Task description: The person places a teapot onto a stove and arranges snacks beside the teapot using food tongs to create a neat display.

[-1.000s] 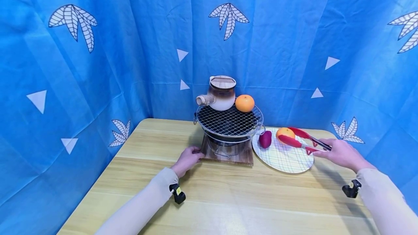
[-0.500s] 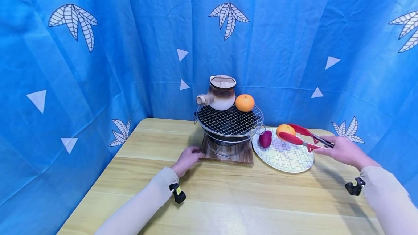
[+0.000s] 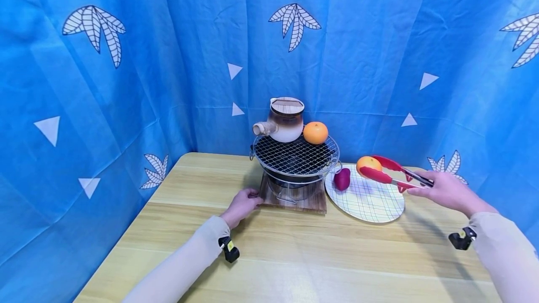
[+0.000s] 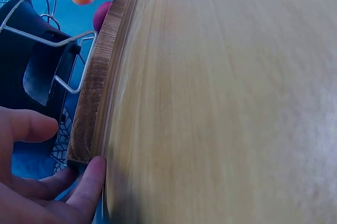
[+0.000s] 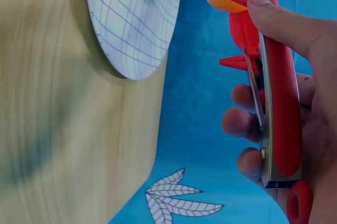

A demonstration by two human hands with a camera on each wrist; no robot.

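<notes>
My right hand [image 3: 450, 193] grips red-tipped kitchen tongs [image 3: 377, 175], its thumb along the red handle in the right wrist view. Between the tong tips is an orange [image 3: 364, 163], raised over the checked white plate [image 3: 379, 207]. A dark purple-red fruit or vegetable [image 3: 342, 180] lies on the plate's left side. My left hand [image 3: 242, 205] touches the front left corner of a brown wooden board [image 3: 311, 205] under the grill. In the left wrist view one fingertip [image 4: 97, 167] presses the board's corner, with the thumb lifted apart from it.
A round grill with a wire rack [image 3: 290, 160] stands on the board, left of the plate. On the rack sit a clay teapot [image 3: 290, 127] with a side handle and a second orange [image 3: 315, 133]. Blue curtain [image 3: 358, 60] hangs behind the light wooden table [image 3: 294, 256].
The tongs and the orange between their tips have risen off the plate. My right hand has moved up and slightly right. The left hand has stayed at the board.
</notes>
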